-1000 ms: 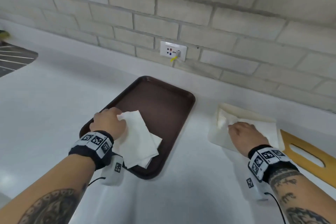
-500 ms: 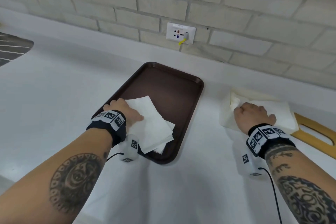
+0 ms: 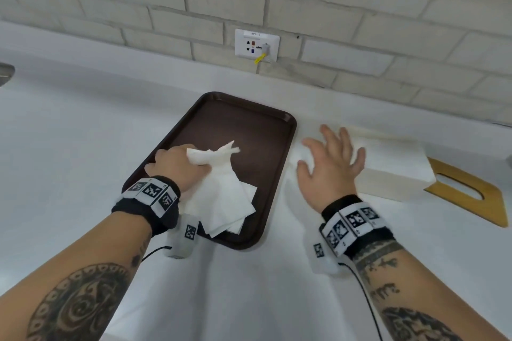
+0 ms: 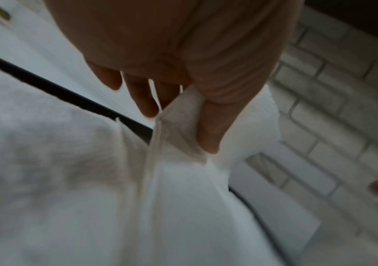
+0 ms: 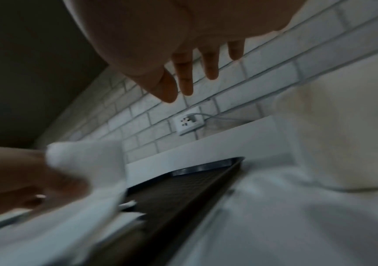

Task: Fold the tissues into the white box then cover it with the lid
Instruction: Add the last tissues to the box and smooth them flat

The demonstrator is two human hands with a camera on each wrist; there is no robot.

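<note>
White tissues (image 3: 224, 202) lie stacked at lower left of the brown tray (image 3: 266, 130), where the left hand (image 3: 180, 166) pinches the top sheet's corner and lifts it. Right of centre, the right hand (image 3: 329, 163) hovers with fingers spread, holding nothing. Behind it sits the white box (image 3: 393, 171), tissue already inside; at far right the wooden lid (image 3: 471, 196) lies off. More folding remains, I judge, then covering.

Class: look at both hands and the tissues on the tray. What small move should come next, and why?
Probably the right hand should come across and take the free edge of the tissue so it can be folded. The left hand pinches one tissue above the stack on the tray, while the right hand is open, holding nothing, beside the box.
</note>
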